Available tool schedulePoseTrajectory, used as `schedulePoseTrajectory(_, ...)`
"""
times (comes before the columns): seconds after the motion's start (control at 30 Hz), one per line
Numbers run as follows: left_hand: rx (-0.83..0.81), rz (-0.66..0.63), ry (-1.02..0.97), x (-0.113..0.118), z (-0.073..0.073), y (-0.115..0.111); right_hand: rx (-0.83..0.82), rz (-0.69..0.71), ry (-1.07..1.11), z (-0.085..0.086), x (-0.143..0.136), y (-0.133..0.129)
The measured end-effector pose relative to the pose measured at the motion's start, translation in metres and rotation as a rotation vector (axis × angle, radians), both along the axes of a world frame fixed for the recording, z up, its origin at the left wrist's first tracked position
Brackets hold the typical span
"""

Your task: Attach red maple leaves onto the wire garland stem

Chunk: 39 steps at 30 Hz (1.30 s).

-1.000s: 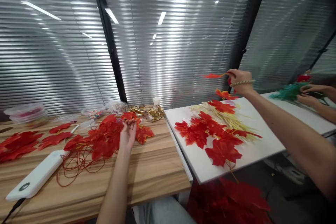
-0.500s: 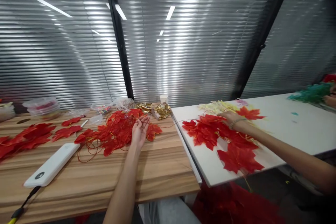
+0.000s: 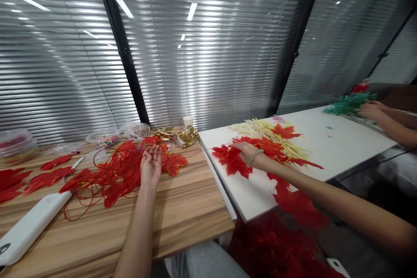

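Left hand (image 3: 151, 165) lay palm up, fingers loosely curled, at the right side of a tangle of red leaves and cord (image 3: 124, 173) on the wooden table (image 3: 185, 221); whether it pinched anything, we could not tell. Right hand (image 3: 249, 153) reached over the white table (image 3: 345, 150), fingertips down among the red leaf cluster (image 3: 230, 163); leaves hid its grip. A thin red strand (image 3: 197, 154) spanned the gap between tables; we took that as why the hands stood apart. Loose leaves (image 3: 48, 180) lay left of the tangle, probably away from snagging loops. Yellow strips (image 3: 256, 125) lay partly under the cluster, perhaps for want of room. A drooping leaf (image 3: 299, 206) overhung the near edge, seemingly too limp to stay flat.
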<state>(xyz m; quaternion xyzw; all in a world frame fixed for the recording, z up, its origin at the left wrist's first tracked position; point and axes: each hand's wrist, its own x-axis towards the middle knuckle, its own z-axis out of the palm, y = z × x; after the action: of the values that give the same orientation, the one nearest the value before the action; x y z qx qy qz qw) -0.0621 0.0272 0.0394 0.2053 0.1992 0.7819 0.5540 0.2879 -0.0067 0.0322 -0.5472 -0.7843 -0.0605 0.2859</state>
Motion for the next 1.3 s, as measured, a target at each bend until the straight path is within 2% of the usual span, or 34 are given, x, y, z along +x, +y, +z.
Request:
schedulePoseTrajectory(0.1,0.001,0.029,-0.029,-0.002,0.002,0.0,-0.087,0.092,0.105,0.002,-0.008,-0.001)
schedulePoseTrajectory(0.17,0.01,0.048,-0.042,-0.004,0.003,0.001,-0.084,0.147,0.198,0.003,-0.015,-0.004)
schedulePoseTrajectory(0.3,0.004,0.101,-0.114,-0.014,0.002,0.004,-0.072,0.203,0.189,-0.001,-0.02,-0.01)
schedulePoseTrajectory(0.47,0.06,0.147,-0.161,-0.029,-0.002,0.01,-0.143,0.128,0.137,-0.012,0.005,-0.01)
schedulePoseTrajectory(0.57,0.065,0.171,-0.155,-0.035,-0.007,0.015,-0.174,0.099,0.128,-0.013,0.024,-0.011)
schedulePoseTrajectory(0.63,0.075,0.207,-0.094,-0.038,-0.012,0.019,-0.179,0.085,0.093,-0.011,0.032,-0.013)
schedulePoseTrajectory(0.77,0.11,0.317,0.157,-0.043,-0.022,0.027,-0.164,0.068,0.057,-0.012,0.039,-0.017)
schedulePoseTrajectory(0.83,0.094,0.344,0.199,-0.045,-0.024,0.029,-0.126,0.049,0.08,-0.015,0.039,-0.016)
schedulePoseTrajectory(1.07,0.069,0.339,0.149,-0.047,-0.028,0.031,-0.002,0.052,0.127,-0.019,0.026,-0.012)
schedulePoseTrajectory(1.3,0.068,0.307,0.129,-0.047,-0.028,0.031,0.05,0.1,0.21,-0.009,-0.012,-0.008)
